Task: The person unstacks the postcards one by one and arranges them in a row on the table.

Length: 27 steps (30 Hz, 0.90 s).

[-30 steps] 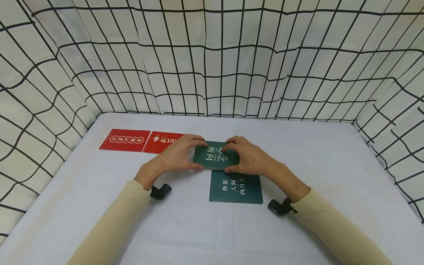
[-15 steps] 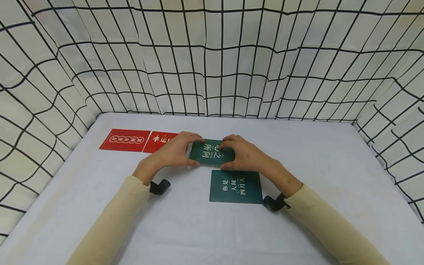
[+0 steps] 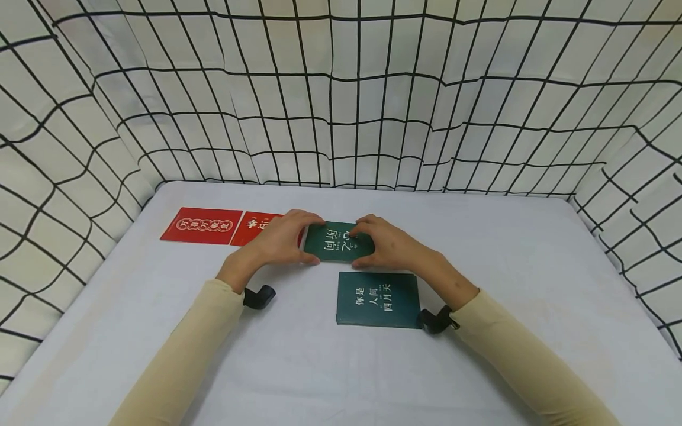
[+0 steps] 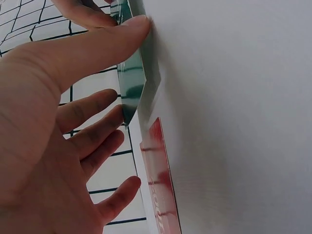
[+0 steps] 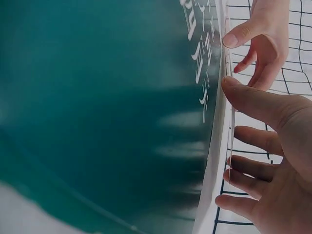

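Note:
Between both hands a dark green card [image 3: 334,244] with white characters is held flat, close over the table; in the left wrist view the card [image 4: 132,83] shows a shadow beneath it. My left hand [image 3: 277,241] pinches its left end, thumb on the near edge and fingers on the far edge. At the other end my right hand [image 3: 396,244] grips it likewise, its fingers covering part of the lettering. Nearer the body lies a second green card [image 3: 375,309] with white writing, which looms large in the right wrist view. There the held card [image 5: 231,146] appears edge-on.
Two red cards lie side by side at the back left: one red card [image 3: 201,225] fully visible, the other red card [image 3: 250,229] partly behind my left hand. A white cloth [image 3: 319,373] covers the table. Black-gridded white curtains [image 3: 357,118] enclose the back and sides.
Both hands have carried the green card away from the body and slightly left, apart from the lower green card it overlapped. The left hand now hides more of the second red card.

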{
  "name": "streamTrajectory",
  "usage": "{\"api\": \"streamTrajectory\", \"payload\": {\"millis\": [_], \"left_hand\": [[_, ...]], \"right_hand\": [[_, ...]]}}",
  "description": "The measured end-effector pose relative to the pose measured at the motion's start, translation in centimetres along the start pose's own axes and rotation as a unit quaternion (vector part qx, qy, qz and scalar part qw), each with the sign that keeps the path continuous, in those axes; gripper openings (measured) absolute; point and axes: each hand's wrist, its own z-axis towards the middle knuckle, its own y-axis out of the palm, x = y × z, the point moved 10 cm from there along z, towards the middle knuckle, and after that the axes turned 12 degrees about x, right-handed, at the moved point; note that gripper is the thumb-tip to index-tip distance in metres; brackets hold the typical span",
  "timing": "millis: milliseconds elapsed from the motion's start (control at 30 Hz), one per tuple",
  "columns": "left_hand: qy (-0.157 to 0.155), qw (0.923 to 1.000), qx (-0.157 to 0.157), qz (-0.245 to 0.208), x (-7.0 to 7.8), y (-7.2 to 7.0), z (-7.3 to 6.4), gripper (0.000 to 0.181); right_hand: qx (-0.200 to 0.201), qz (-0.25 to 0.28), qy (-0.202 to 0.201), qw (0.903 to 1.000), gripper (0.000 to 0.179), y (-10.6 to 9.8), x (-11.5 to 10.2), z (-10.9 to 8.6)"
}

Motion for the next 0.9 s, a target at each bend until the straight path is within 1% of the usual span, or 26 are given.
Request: {"api": "streamTrajectory", "payload": {"millis": [133,333,467,667,767,900], "left_hand": [[-0.009,0.9999,0.000,-0.007,-0.3,0.0,0.1,0.085],[-0.006,0.9999,0.000,-0.010,-0.6,0.2,0.4,0.085],[-0.012,0.9999,-0.006,-0.010,-0.9,0.4,0.4,0.086],[-0.028,0.9991,-0.027,-0.016,-1.3,0.6,0.5,0.093],[-0.023,0.9989,-0.036,-0.017,-1.3,0.7,0.7,0.093],[-0.011,0.9990,-0.041,-0.013,-1.3,0.8,1.0,0.092]], "right_hand": [[-0.005,0.002,0.000,1.0000,0.070,0.0,-0.1,0.0],[-0.009,0.014,-0.005,0.9999,0.071,-0.2,-0.3,0.4],[-0.016,0.018,-0.003,0.9997,0.070,0.1,-0.3,0.7],[-0.022,0.014,-0.006,0.9996,0.068,0.4,-0.3,1.1],[-0.024,0.015,-0.002,0.9996,0.068,0.5,-0.2,1.2],[-0.026,0.016,0.002,0.9995,0.068,0.5,-0.2,1.2]]}}
